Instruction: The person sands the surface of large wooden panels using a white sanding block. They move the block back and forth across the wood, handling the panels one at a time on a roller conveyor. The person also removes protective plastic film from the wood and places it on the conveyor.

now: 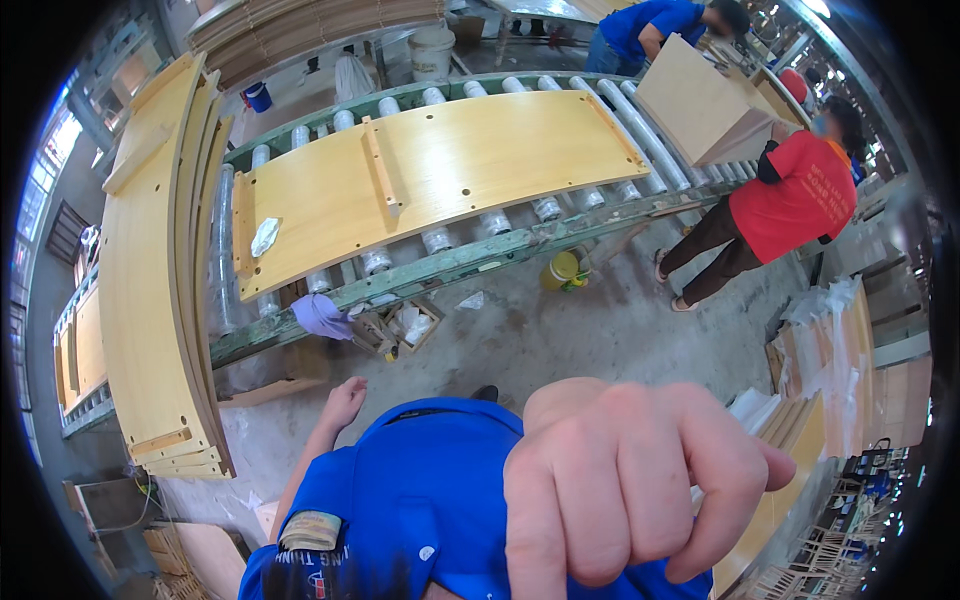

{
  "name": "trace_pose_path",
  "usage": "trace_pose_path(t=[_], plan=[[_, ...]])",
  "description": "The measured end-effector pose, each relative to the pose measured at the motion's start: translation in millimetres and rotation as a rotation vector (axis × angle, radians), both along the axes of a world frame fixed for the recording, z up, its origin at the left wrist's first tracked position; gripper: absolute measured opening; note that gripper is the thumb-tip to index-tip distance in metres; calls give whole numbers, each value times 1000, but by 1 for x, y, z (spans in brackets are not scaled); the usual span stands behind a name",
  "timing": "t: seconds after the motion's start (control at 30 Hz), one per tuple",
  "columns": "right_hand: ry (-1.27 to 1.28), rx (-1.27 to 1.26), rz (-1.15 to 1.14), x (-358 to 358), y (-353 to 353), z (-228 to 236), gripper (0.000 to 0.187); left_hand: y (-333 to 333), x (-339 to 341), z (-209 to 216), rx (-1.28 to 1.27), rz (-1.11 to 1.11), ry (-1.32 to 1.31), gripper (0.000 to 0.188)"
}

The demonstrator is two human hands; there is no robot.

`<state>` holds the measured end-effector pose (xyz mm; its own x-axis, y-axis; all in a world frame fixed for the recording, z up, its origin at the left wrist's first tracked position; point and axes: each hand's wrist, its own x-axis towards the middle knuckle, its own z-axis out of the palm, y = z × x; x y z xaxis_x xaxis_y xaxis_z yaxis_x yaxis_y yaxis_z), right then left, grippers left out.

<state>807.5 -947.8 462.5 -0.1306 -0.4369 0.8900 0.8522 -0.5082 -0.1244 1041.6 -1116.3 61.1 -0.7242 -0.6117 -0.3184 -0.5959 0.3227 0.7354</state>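
My right hand [640, 480] is raised very close to the camera, its back showing and its fingers bent downward. The palm side is hidden, so I cannot make out anything held in it. Lower down, beside my blue shirt [430, 480], hangs my left hand [345, 402] with loosely curled fingers and nothing visible in them. Ahead of me a long yellow wooden panel [520, 150] lies on a roller conveyor [440, 238]. A wooden strip [380, 165] runs across the panel, and a crumpled white piece [265, 238] rests near its left end.
Yellow panels [150, 250] are stacked at the left. A purple cloth [322, 316] hangs on the conveyor's near rail. Beyond stand a yellow bucket [562, 270] and a co-worker in red [800, 190] by a tilted board [690, 105]; another in blue [645, 30] bends behind it.
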Motion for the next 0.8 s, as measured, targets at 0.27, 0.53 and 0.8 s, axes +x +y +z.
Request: trace_pose_path(t=[0.27,0.53,0.8], plan=[[-83,-15,20,-68,19,-16,44,6,-71,14,-97,82,-4,29],[108,102,-197,-147,11,-43,45,-115,-107,45,-314,579,218,26],[203,812,-588,-209,19,-141,46,-279,-87,45,-374,1089,-37,40]])
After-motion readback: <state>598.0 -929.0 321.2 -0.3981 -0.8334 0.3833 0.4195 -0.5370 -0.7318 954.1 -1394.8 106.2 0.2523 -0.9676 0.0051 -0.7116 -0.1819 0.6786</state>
